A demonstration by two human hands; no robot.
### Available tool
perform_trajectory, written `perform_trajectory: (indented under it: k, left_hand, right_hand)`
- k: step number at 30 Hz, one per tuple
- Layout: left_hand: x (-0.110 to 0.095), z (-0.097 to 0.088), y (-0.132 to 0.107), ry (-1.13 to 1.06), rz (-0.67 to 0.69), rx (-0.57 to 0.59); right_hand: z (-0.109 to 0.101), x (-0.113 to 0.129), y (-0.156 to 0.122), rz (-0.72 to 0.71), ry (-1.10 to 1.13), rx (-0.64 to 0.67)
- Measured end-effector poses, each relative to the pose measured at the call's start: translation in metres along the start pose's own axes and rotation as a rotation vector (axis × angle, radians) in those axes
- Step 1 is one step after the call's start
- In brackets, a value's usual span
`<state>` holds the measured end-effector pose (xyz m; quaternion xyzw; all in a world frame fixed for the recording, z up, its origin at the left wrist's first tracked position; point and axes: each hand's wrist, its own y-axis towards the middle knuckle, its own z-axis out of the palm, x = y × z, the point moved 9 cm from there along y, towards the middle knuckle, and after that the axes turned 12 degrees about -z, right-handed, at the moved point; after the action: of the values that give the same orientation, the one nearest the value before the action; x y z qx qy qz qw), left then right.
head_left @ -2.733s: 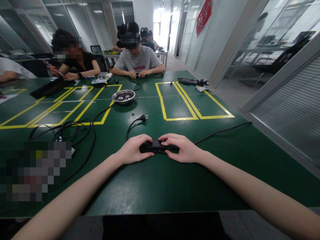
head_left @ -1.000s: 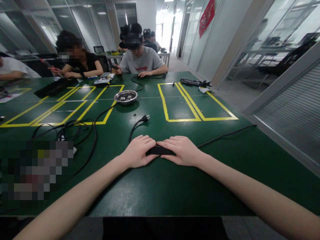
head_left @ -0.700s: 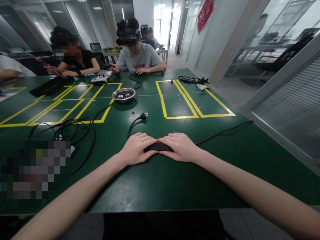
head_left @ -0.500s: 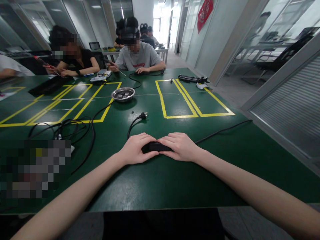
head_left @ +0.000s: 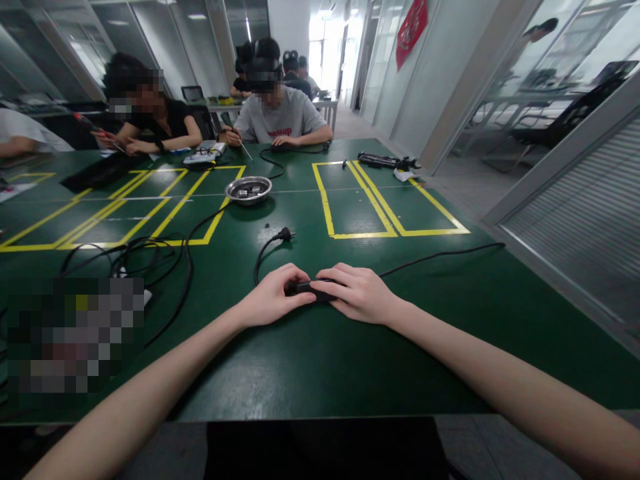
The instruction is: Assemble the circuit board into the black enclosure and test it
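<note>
A small black box-shaped device (head_left: pixel 303 288) lies on the green table (head_left: pixel 320 360) in front of me. My left hand (head_left: pixel 273 295) curls round its left end and my right hand (head_left: pixel 359 293) covers its right end. Both hands have their fingers closed over it, so most of it is hidden. One black cord runs from the device to a loose plug (head_left: pixel 285 234) beyond my left hand. Another black cord (head_left: pixel 440 255) leads off to the right edge.
A metal bowl (head_left: pixel 249 190) with small parts stands further back. Tangled black cables (head_left: pixel 140 257) lie at the left. Yellow tape rectangles (head_left: pixel 370 200) mark the table. Two people sit at the far side; a black tool (head_left: pixel 385 161) lies at the far right.
My fingers have curled more tightly over the black device, which now shows less between my hands. The person in grey across the table has picked up a thin tool.
</note>
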<state>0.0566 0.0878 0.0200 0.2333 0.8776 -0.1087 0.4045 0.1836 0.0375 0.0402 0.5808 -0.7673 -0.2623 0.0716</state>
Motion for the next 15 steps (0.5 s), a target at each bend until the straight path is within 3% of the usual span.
perform_trajectory:
  k: [7, 11, 15]
  left_hand:
    - [-0.012, -0.005, -0.008, 0.173, 0.163, -0.194]
    - [-0.018, -0.002, -0.011, 0.302, 0.261, -0.225]
    - [-0.019, -0.001, -0.012, 0.343, 0.272, -0.230]
  right_hand:
    - [0.010, -0.014, -0.004, 0.150, 0.215, 0.006]
    - [0.014, -0.018, -0.008, 0.222, 0.285, -0.003]
    - [0.014, -0.018, -0.009, 0.217, 0.258, -0.014]
